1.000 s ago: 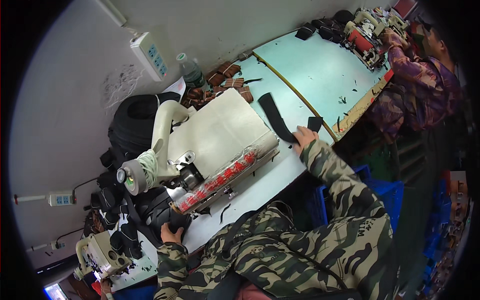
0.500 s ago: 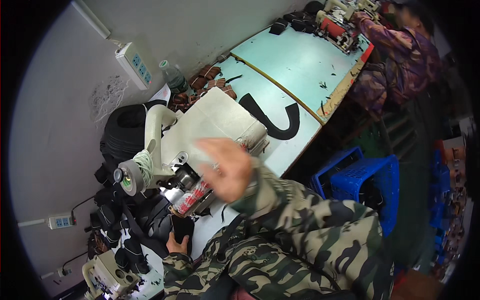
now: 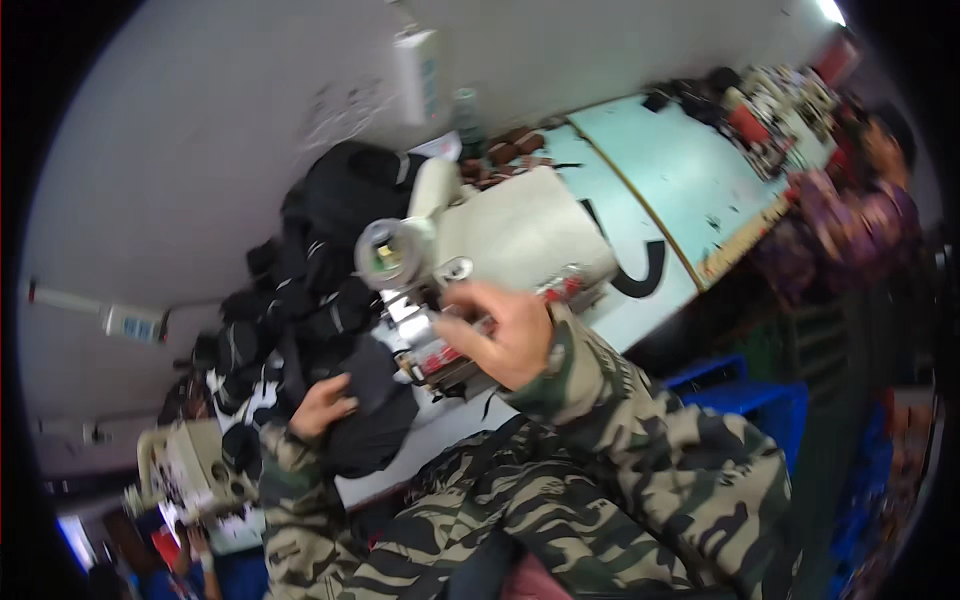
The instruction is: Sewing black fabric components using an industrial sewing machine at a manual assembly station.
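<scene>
A cream sewing machine (image 3: 525, 225) stands on the pale table, with a clear round thread holder (image 3: 390, 254) at its side. My right hand (image 3: 510, 335) is raised over the machine's front by the shiny metal sewing head (image 3: 412, 322); its fingers are curved and apart, with nothing seen in them. To the left, my left hand (image 3: 322, 405) grips the edge of a black fabric piece (image 3: 370, 425) lying at the table's near edge. Motion blurs both hands somewhat. Beyond the machine lies a U-shaped black piece (image 3: 645, 272), partly hidden by it.
Black fabric bundles (image 3: 300, 310) crowd the machine's left side. Brown tied bundles (image 3: 515, 145) and a clear bottle (image 3: 466, 122) stand by the wall. A blue crate (image 3: 750, 405) is at right. Another person (image 3: 840, 215) sits farther along; a second cream machine (image 3: 190, 465) is at lower left.
The view has turned, so the scene sits further right. My left hand has moved up and away from the table's near edge with the black fabric, which now shows more broadly. My right hand remains over the machine.
</scene>
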Available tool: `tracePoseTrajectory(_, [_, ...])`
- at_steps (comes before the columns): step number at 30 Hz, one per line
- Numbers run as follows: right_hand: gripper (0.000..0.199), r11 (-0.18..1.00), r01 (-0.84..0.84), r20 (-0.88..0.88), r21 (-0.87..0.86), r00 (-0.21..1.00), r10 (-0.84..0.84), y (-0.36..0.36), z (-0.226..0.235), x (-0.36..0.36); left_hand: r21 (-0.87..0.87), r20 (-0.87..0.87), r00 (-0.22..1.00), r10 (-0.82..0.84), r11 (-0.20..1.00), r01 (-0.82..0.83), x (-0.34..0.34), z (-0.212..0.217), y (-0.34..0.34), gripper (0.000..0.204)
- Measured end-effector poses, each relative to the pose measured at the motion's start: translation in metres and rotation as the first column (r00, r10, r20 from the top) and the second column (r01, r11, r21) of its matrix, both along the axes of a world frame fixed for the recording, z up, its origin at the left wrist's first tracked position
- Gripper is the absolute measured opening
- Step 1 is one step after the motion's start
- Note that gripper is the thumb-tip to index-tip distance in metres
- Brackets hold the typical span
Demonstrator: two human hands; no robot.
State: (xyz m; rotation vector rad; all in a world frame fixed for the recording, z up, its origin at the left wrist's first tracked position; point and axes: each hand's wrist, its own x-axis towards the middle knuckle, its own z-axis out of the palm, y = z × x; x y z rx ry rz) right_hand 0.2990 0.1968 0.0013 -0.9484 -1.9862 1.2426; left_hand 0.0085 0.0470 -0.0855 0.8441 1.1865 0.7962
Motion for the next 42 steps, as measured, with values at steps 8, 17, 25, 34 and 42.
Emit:
tracePoseTrajectory(8, [0.023, 0.938, 0.156, -0.024, -0.311, 0.985, -0.172, -0.008, -0.097, 0.025, -0.076, -0.038, 0.873, -0.486, 0.872, 0.483, 0.061, -0.019, 0.096, 0.023])
tracePoseTrajectory(17, [0.021, 0.865, 0.169, 0.053, -0.472, 0.985, -0.163, -0.007, -0.112, 0.018, -0.191, -0.375, 0.754, -0.539, 0.841, 0.506, 0.021, -0.07, 0.132, 0.025])
tracePoseTrajectory(25, [0.021, 0.769, 0.076, -0.081, -0.634, 0.983, -0.164, -0.006, -0.122, 0.039, -0.23, -0.241, 0.857, -0.455, 0.885, 0.405, 0.023, -0.066, 0.162, 0.028])
tracePoseTrajectory(34, [0.019, 0.764, 0.126, -0.023, -0.633, 0.983, -0.181, -0.003, -0.127, 0.035, -0.277, -0.308, 0.854, -0.419, 0.899, 0.341, 0.026, -0.054, 0.178, 0.028])
tracePoseTrajectory(42, [0.03, 0.989, 0.109, 0.201, -0.097, 0.976, -0.088, 0.013, -0.109, 0.045, -0.256, -0.464, 0.793, -0.394, 0.917, 0.306, 0.039, -0.045, 0.184, 0.029])
